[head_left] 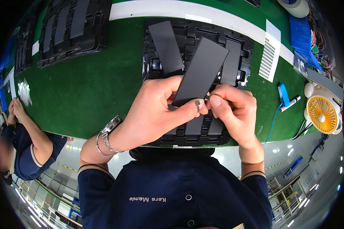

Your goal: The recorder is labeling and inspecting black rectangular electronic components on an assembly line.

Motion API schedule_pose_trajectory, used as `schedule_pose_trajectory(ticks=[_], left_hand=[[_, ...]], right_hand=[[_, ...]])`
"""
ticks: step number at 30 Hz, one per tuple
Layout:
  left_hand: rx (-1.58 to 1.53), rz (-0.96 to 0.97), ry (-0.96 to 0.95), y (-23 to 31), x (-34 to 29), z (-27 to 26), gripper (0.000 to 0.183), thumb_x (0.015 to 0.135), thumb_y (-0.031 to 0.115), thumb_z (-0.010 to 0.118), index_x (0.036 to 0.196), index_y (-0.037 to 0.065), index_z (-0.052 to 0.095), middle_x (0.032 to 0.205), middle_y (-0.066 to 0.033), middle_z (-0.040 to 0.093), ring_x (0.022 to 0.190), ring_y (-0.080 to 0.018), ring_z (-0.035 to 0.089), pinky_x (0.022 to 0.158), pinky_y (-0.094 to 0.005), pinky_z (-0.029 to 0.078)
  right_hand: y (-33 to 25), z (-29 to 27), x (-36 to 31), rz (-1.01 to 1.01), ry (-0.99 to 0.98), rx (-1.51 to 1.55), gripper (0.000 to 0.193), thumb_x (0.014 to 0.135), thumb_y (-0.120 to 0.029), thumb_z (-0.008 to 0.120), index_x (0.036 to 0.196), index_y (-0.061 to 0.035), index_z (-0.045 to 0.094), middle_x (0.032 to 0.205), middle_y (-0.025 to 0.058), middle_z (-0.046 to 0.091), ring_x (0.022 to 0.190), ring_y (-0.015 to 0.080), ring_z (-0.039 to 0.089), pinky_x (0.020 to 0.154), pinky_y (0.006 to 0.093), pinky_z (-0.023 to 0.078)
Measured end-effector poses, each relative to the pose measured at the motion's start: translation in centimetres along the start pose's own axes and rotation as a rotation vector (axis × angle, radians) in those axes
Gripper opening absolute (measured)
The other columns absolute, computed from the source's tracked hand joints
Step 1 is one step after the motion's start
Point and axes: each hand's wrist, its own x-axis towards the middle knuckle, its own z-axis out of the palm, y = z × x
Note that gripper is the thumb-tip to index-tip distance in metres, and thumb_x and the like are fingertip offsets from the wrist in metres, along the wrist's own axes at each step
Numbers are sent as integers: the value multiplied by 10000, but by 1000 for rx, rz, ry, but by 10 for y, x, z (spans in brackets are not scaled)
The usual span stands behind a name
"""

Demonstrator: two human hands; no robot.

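My left hand [153, 110] is closed around the lower end of a flat black rectangular block [202, 68], which it holds tilted above a black moulded tray [193, 32]. Small dark square pads [197, 103] sit on the left thumb tip. At the block's lower right corner, my right hand [235, 108] pinches a tiny black piece [207, 97], mostly hidden by the fingers. More black blocks lie in the tray: a slanted one [166, 45] on the left and another [231, 63] to the right, partly behind the held block.
A white sheet with rows of small dark pads [270, 53] lies right of the tray. Beyond it are a blue strap with a cord [283, 95], a white marker [290, 104] and a yellow fan [322, 114]. Stacked trays [72, 38] stand far left, near a co-worker's arm [34, 129].
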Motion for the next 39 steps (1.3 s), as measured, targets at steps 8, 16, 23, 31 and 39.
schedule_pose_trajectory(ticks=[8, 16, 23, 31, 39], left_hand=[[8, 2, 1, 2, -1, 0, 129, 954, 31, 627, 1048, -56, 641, 905, -103, 716, 835, -116, 676, 762, -257, 566], [20, 8, 4, 2, -1, 1, 122, 950, 24, 627, 1043, -54, 642, 902, -101, 716, 828, -111, 672, 754, -254, 561], [29, 14, 5, 1, -1, 1, 124, 949, 28, 629, 1043, -51, 643, 899, -96, 715, 818, -109, 668, 745, -249, 555], [-8, -20, 18, 3, -1, 2, 139, 958, 47, 617, 1058, -49, 634, 886, -95, 707, 811, -112, 670, 731, -249, 553], [7, -24, 5, 6, 5, -2, 290, 1010, 171, 448, 1109, -30, 633, 851, -91, 689, 734, -126, 642, 675, -247, 520]], right_hand=[[-2, 0, 0, -12, -7, 12, 129, 936, -64, 613, 859, 28, 658, 716, 44, 680, 550, 61, 541, 506, 235, 420], [-1, 4, 0, 0, 37, 21, 196, 944, -124, 613, 814, 18, 649, 624, 18, 604, 535, 63, 526, 491, 222, 381], [-4, 0, 1, 8, -19, 21, 127, 936, -48, 598, 852, 29, 654, 737, 48, 690, 576, 61, 557, 527, 232, 437], [-5, -5, -2, 117, 23, -100, 149, 916, -98, 677, 835, 26, 664, 678, 21, 637, 568, 35, 510, 509, 218, 399], [-5, -17, -5, 43, 247, 47, 257, 973, -193, 641, 826, 17, 655, 660, -13, 578, 587, 34, 461, 532, 212, 361]])
